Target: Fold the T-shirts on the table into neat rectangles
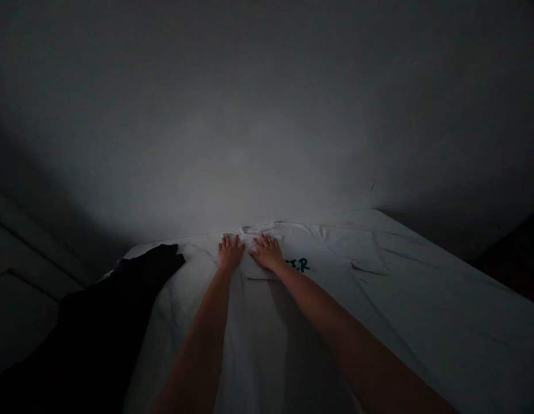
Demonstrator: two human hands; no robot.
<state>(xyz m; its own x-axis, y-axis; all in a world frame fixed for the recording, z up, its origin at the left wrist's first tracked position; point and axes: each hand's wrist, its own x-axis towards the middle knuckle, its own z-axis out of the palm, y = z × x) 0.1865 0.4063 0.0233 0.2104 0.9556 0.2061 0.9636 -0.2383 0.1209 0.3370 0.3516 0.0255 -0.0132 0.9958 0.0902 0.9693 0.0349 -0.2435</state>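
Bare forearms (198, 351) first, then I log left hand (230, 253) and right hand (267, 254) lying open, grasping nothing, on a white T-shirt (253, 345): light, limp cotton, best pinched at the collar (257, 228).

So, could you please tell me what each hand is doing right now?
Left hand: open, flat on the white T-shirt.
Right hand: open, flat on it.

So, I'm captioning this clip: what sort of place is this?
Probably a dim bedroom: a bed with a white sheet against a plain wall, with a white T-shirt and dark clothing laid on it.
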